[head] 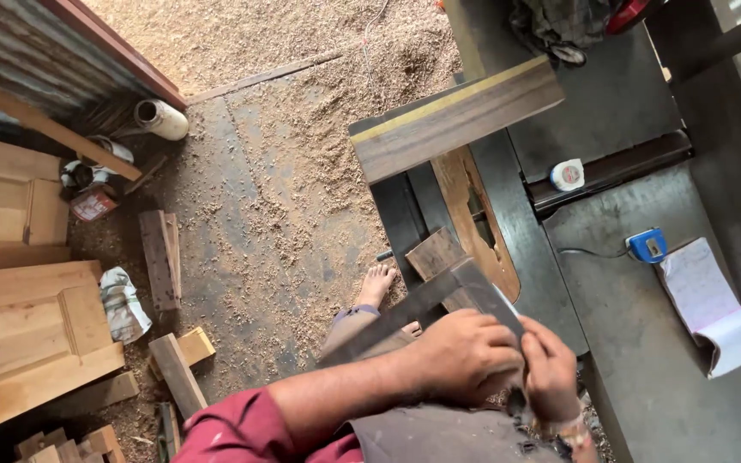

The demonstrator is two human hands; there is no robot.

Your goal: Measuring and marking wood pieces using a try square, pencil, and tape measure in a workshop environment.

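Your left hand [465,353] is wrapped tight around a metal square [439,296], down by your lap at the edge of the dark table [645,360]. Your right hand [551,373] pinches its corner. Keep both hands firm so the square stays flat and does not wobble.

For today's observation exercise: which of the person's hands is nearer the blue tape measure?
Right. The right hand sits below-left of the blue tape measure; the left hand lies farther left.
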